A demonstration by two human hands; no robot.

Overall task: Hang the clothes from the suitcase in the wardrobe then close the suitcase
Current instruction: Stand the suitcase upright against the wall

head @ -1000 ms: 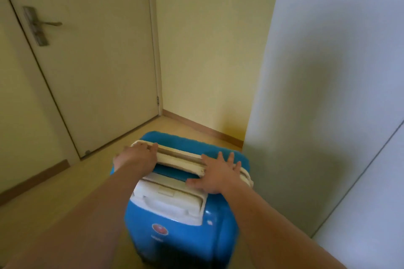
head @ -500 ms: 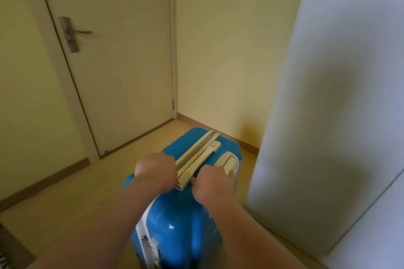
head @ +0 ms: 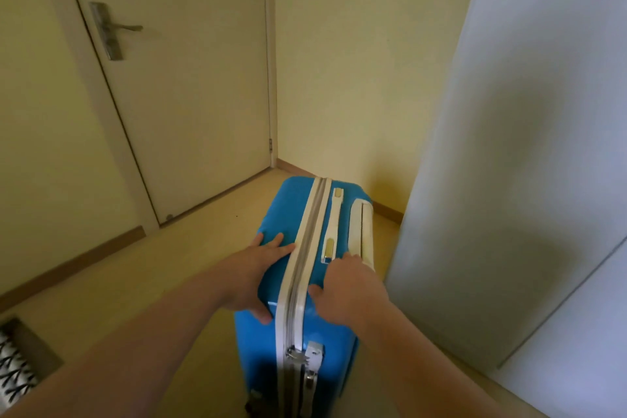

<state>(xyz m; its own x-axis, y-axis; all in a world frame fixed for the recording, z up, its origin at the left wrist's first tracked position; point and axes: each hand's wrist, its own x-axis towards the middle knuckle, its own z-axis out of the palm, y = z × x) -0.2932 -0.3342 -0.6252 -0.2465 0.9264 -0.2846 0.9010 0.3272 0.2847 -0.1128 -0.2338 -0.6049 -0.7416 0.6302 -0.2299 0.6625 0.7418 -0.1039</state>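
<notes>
Yellow floor point(head: 163, 268), door point(head: 190, 95) beyond: suitcase point(head: 291, 210) stands upright, zipped seam point(head: 307, 248) running straight away between left hand point(head: 261, 268) and right hand point(head: 349, 288); both pressed flat, clasping nothing.

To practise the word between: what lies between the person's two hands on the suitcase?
The white zip band of the suitcase runs between the left hand and right hand; head view.
</notes>
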